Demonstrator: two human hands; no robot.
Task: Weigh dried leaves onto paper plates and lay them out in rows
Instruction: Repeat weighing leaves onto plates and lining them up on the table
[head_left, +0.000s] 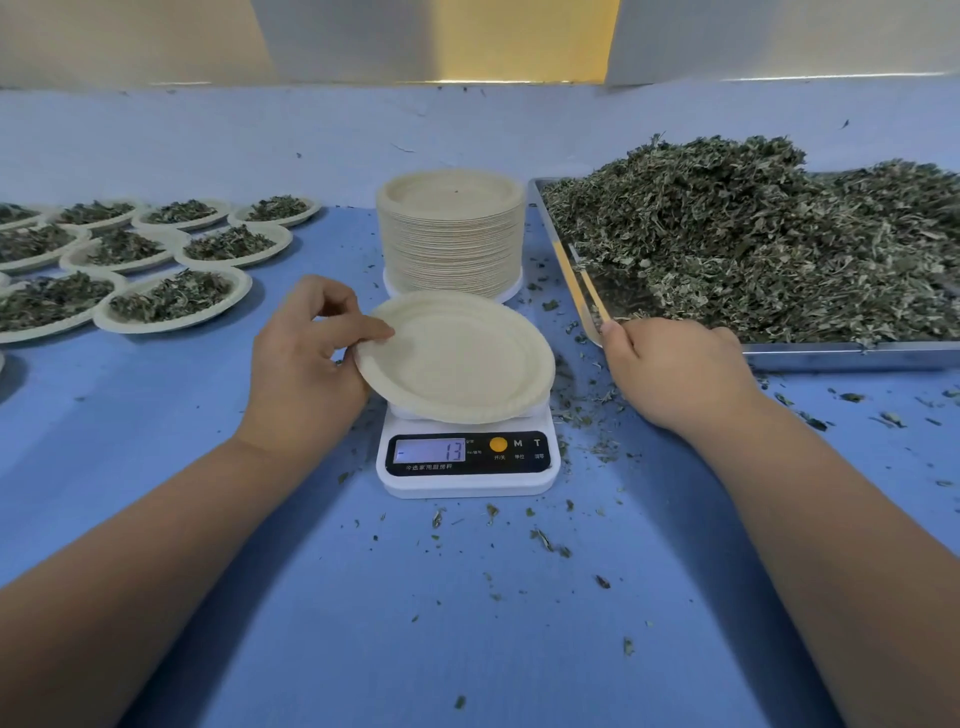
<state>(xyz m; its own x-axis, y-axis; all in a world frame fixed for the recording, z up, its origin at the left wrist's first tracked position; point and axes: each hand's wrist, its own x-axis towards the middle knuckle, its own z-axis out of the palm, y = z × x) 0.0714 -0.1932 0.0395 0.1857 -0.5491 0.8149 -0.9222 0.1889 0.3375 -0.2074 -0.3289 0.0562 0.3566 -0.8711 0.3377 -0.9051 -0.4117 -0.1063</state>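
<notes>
- Plainly, the white digital kitchen scale (467, 457) read "-13"; keys "M", "T".
- The left hand (301, 358) pinched the round cream paper plate (457, 358), tilted over it.
- The right hand (675, 369) gripped thin yellow sticks (598, 301) pointing away into the steel tray (831, 356) of dried green leaves (753, 234).
- A plate stack (452, 239) stood behind; filled plates (171, 301) lay left.

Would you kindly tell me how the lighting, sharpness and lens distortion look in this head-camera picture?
Head view: soft, even light, with faint shadows beside both forearms on the table; wide-angle bowing curves the forearms outward; the scale display is sharp and glare-free; the floor of the tray mirrors the orange sticks.
</notes>
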